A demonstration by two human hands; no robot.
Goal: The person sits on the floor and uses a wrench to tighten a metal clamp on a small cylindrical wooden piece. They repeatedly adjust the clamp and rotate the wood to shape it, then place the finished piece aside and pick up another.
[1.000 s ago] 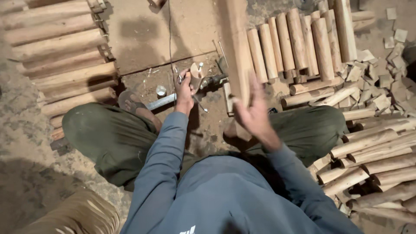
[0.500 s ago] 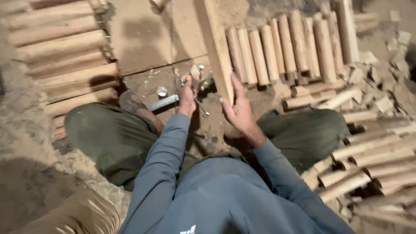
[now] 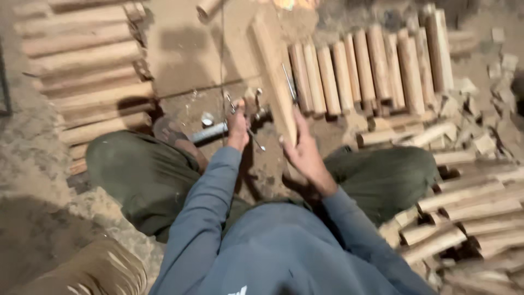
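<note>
A dirt workshop floor (image 3: 185,54) carries everything here, with stacks of rough wooden billets (image 3: 82,82) along its left edge, a neat row of them (image 3: 371,65) toward the far right corner, and a looser heap (image 3: 469,213) down the right edge. The person sits cross-legged in the middle, knees spread. A long wooden stick (image 3: 275,76) lies from the far edge down toward the lap, its near end gripped by the right hand (image 3: 305,155), fingers wrapped on it. The left hand (image 3: 238,127) rests at a small metal clamp fixture (image 3: 254,109) beside a short grey metal tube (image 3: 207,133); whether its fingers are closed on anything I cannot tell. The step in hand looks like seating the stick at the fixture; that likely calls for sliding its near end in line with the clamp while the left hand steadies the metal. Compared with half a second ago, the stick has swung more upright in view and the right hand has closed around it
</note>
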